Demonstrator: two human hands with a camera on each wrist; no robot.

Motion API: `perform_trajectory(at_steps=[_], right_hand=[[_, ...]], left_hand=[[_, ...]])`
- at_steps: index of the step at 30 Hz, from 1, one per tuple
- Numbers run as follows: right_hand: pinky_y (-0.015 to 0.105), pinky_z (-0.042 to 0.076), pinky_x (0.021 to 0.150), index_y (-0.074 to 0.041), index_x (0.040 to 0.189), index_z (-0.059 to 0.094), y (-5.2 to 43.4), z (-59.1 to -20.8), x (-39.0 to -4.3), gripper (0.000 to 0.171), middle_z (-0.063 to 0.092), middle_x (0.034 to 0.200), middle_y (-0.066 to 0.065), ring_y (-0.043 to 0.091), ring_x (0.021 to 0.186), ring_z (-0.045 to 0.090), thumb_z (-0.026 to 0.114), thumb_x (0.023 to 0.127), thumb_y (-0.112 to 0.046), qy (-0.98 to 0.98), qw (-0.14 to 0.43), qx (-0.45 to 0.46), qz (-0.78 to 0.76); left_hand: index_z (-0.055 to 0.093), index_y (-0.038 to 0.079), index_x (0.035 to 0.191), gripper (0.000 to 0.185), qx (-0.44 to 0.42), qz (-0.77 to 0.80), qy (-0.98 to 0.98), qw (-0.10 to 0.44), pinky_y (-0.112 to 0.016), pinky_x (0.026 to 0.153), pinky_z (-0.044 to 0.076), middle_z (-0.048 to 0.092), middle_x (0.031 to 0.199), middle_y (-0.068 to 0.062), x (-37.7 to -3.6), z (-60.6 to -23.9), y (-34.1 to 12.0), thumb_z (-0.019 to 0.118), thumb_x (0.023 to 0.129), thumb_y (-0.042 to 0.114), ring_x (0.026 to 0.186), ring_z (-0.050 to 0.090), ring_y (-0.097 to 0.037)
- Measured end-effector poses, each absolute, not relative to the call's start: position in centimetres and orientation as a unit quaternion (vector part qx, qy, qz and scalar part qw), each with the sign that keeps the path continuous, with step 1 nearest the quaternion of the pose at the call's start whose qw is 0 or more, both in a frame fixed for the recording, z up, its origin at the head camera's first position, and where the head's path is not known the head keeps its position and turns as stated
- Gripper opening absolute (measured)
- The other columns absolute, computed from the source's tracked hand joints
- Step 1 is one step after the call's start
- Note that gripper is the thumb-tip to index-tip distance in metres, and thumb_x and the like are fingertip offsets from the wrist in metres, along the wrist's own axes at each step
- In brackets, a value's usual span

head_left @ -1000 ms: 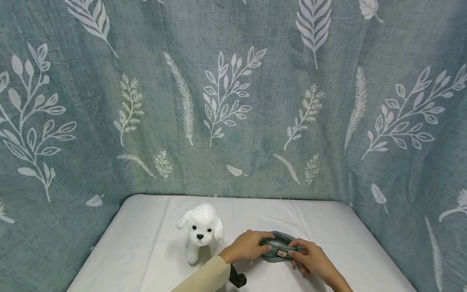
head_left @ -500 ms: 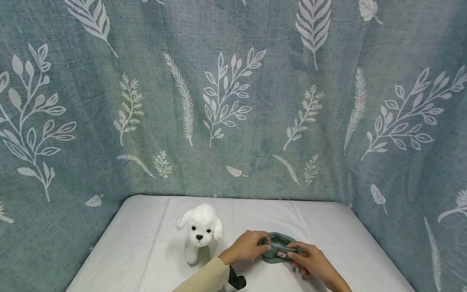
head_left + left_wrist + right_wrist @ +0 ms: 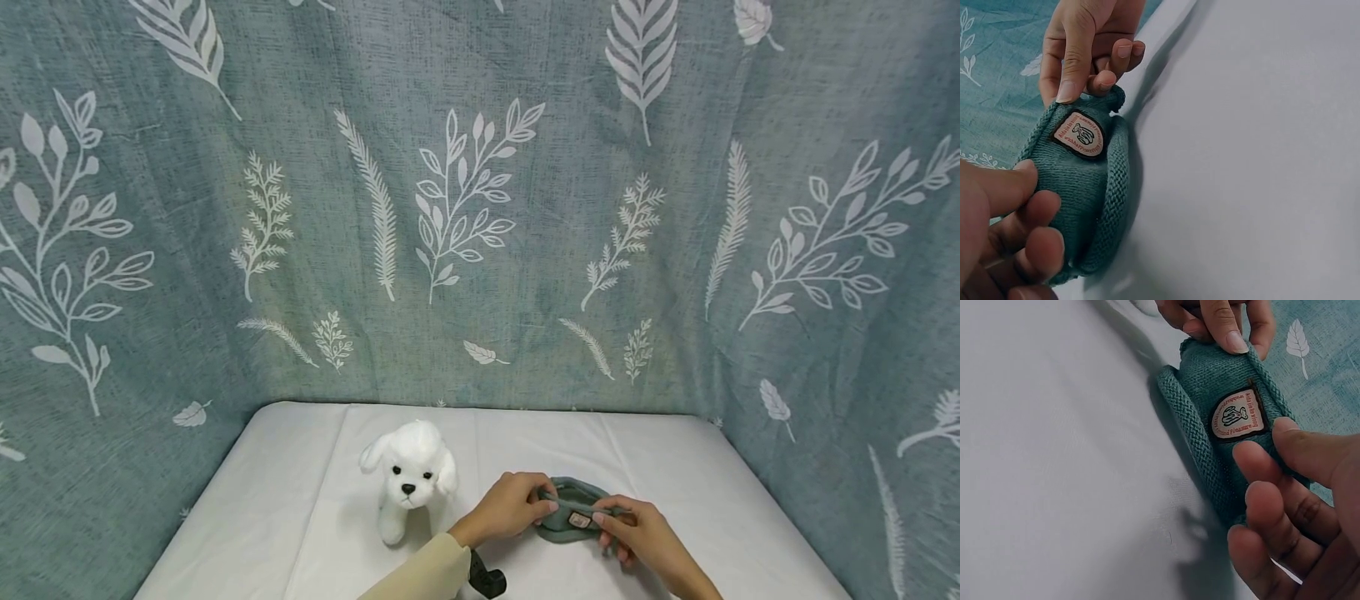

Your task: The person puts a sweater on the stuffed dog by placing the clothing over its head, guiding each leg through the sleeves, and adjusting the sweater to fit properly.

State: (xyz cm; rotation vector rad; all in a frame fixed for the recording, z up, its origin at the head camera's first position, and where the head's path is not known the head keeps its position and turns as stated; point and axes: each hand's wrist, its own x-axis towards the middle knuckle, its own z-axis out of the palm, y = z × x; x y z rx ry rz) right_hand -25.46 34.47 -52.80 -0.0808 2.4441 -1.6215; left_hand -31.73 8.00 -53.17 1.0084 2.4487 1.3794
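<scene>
Teal knitwear point(image 3: 560, 522), lower right of the head view, is pinched along its edge by the left hand point(image 3: 506, 505) and right hand point(image 3: 637, 531), fingers point(image 3: 1264, 503) curled; "Pleasure" is legible on its patch point(image 3: 1237, 415).

A blue-green fabric curtain point(image 3: 540, 367), printed with white leaves and fern-like fronds, fills the back of the space, and matching blue-green printed side panels rise at the left point(image 3: 180, 358) and right point(image 3: 832, 367). A large white branching leaf sprig point(image 3: 462, 172) stands near the middle of the back. The fabric turns greener toward its lower edge and falls in shallow vertical ripples. Below lies a broad white cloth-covered tabletop point(image 3: 247, 500) with rounded far corners and long, faint creases. Light is soft, dimming toward the upper right; both wrist views show the white cloth greyer.
</scene>
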Motion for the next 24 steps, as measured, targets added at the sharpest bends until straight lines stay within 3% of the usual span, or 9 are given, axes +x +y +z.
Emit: perform_trajectory(at_steps=[7, 24], right_hand=[[0.034, 0.052, 0.054, -0.002, 0.13, 0.064, 34.2, -52.4, -25.3, 0.047, 0.073, 0.087, 0.016, 0.017, 0.058, 0.057, 0.069, 0.099, -0.037, 0.823, 0.101, -0.018, -0.559], [0.035, 0.053, 0.056, -0.002, 0.136, 0.06, 33.9, -51.4, -25.1, 0.052, 0.073, 0.09, 0.017, 0.017, 0.059, 0.057, 0.068, 0.1, -0.038, 0.823, 0.08, -0.022, -0.563]], left_hand=[[0.073, 0.019, 0.109, 0.011, 0.334, 0.473, 0.812, 0.073, -0.025, 0.043, 0.045, 0.064, 0.066, 0.007, -31.6, -52.7, 7.8, 0.069, 0.101, 0.024, 0.04, 0.049, -0.008], [0.072, 0.017, 0.113, 0.014, 0.334, 0.515, 0.786, 0.081, -0.025, 0.044, 0.045, 0.068, 0.071, -0.001, -31.2, -51.8, 7.2, 0.068, 0.102, 0.025, 0.037, 0.048, -0.009]])
